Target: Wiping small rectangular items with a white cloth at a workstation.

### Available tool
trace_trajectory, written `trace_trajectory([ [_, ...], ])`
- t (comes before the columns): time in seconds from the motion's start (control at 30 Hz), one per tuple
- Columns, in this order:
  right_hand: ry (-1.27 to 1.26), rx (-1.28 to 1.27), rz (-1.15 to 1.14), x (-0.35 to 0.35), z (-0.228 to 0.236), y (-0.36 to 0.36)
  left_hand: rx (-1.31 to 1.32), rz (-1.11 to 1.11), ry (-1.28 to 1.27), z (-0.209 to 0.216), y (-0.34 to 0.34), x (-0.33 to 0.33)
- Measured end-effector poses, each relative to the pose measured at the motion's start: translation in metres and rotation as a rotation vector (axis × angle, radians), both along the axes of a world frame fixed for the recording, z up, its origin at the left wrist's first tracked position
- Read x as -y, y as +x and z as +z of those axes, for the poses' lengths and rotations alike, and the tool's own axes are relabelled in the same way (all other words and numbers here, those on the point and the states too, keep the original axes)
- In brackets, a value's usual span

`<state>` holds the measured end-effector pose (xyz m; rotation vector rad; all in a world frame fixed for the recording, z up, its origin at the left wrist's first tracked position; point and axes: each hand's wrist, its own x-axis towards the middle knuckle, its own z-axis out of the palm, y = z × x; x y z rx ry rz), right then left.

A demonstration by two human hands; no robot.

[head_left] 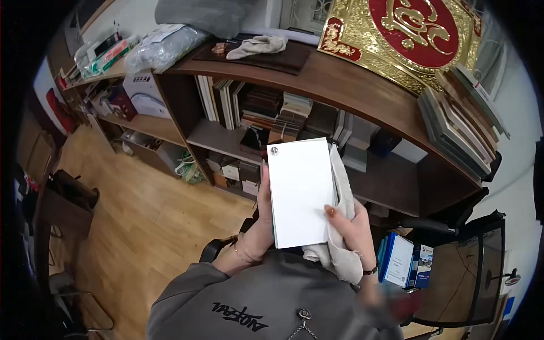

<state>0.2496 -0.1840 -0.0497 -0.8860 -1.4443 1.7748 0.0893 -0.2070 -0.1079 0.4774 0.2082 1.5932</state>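
Note:
In front of my chest is a flat white book, held upright, with a small dark round emblem in its top left corner. My left hand grips its left edge, most fingers hidden behind it. On the other side my right hand is closed, the thumb lying on the book's front near the lower right edge. A greyish-white cloth is bunched in that same hand, running along the book's right edge and hanging below it.
Ahead stands a brown shelf unit filled with books and boxes. A gold and red framed panel leans on top, near stacked books. Another cloth lies there too. Blue folders and a glass-fronted cabinet are at right.

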Motion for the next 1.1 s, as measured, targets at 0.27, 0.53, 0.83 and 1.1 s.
trace_trajectory([
  [0.27,0.505,0.200,-0.446,-0.008,0.017,0.020,0.274,-0.089,0.073,-0.008,-0.005,0.024],
  [0.53,1.488,0.373,0.070,0.030,0.028,-0.017,0.331,-0.168,-0.009,0.003,-0.021,0.041],
  [0.83,1.620,0.618,0.370,0.008,0.028,-0.040,0.199,-0.009,-0.121,-0.003,-0.021,0.055],
  [1.1,0.918,0.485,-0.220,-0.036,0.009,0.001,0.148,-0.023,-0.210,-0.042,-0.023,0.048],
])
